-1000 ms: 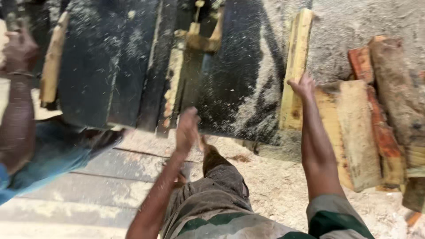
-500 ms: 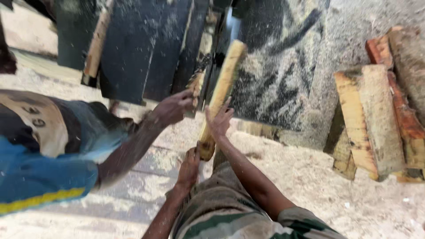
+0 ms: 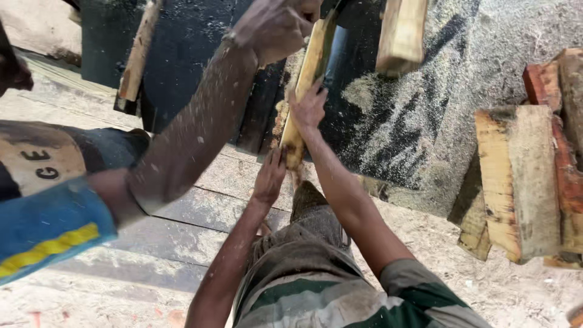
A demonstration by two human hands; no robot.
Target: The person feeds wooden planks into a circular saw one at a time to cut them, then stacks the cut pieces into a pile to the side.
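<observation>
A: Wood strip (image 3: 306, 91): position?
B: Upright against the dark, sawdust-covered bench (image 3: 388, 121), its lower end near the bench's front edge.
A: Hands?
B: Right hand (image 3: 308, 109) wraps the strip mid-length. Left hand (image 3: 269, 177), fingers extended, presses its lower end. A co-worker's hand (image 3: 273, 27) grips higher up.
A: Surroundings?
B: Stacked planks (image 3: 522, 176) off the right.

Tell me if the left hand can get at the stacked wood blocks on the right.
Probably not. The left hand rests at the low end of the wooden strip, the right hand and its forearm lie across the way, and the wood blocks sit far to the right.
</observation>
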